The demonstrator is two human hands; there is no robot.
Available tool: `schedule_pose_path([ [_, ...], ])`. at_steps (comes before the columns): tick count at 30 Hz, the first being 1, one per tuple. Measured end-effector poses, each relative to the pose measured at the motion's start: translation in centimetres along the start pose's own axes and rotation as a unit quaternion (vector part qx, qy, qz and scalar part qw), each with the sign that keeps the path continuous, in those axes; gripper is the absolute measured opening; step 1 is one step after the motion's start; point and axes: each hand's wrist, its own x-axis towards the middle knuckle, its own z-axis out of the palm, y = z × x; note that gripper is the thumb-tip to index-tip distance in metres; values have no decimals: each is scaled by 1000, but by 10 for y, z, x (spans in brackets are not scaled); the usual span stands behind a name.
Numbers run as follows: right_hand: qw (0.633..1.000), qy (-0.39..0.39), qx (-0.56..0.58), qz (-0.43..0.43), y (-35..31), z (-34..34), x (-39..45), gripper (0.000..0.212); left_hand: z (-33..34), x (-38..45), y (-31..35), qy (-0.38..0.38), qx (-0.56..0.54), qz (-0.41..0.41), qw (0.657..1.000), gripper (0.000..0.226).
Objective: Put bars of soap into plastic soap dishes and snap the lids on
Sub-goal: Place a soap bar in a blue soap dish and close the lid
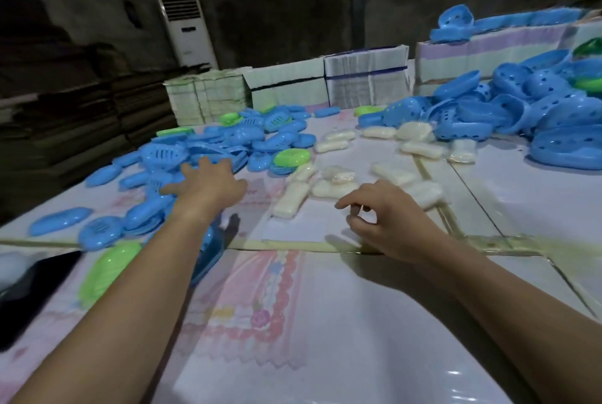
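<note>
Left hand [208,183] spread over blue lids [228,139]; right hand [387,218] loosely curled, empty.

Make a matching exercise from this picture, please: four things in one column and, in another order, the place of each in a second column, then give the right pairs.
Things
1. left hand
2. right hand
3. white soap bars
4. air conditioner

Places
A. standing on the floor against the back wall
B. lying loose in the middle of the table, between the two blue piles
C. stretched out to the blue lids on the left of the table
D. hanging just above the table, near the soap, fingers loosely curled and holding nothing

Pairs: 1-C, 2-D, 3-B, 4-A
</note>
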Motion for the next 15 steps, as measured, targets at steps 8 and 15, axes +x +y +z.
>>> schedule_pose_path([
  [8, 999, -32, -1, 7, -6, 0, 0, 23, 41, 0, -24, -25, 5, 59, 998, 33],
  [15, 999, -13, 10, 28, -2, -1, 0, 22, 42, -12, 14, 81, -197, 208, 955, 55],
])
